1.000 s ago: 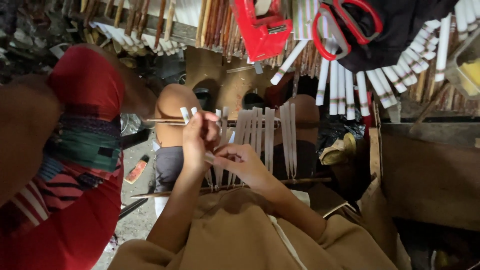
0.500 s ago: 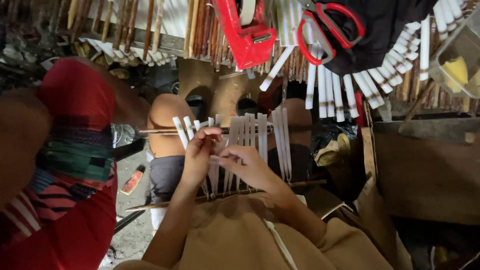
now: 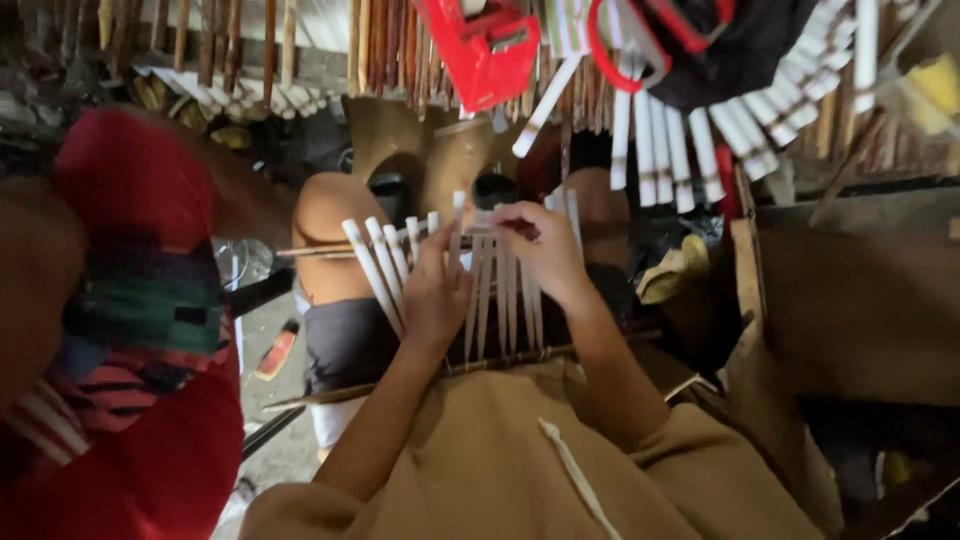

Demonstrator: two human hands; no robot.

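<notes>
Two hands on one row of pale slats across my lap.

Head view: my left hand [image 3: 435,295] lies flat and open, palm pressing the white bamboo slats [image 3: 490,290] down, while my right hand [image 3: 545,250] is pinched shut on a thin strip end at the row's far edge. Each slat's long axis runs away from me, tips pointing toward the red stool [image 3: 480,45], and the left-most ones fan outward. A thin cross stick [image 3: 330,250] lies square to them, so my right hand is nearer the working end. Another person's red sleeve [image 3: 120,300] sits well apart.
</notes>
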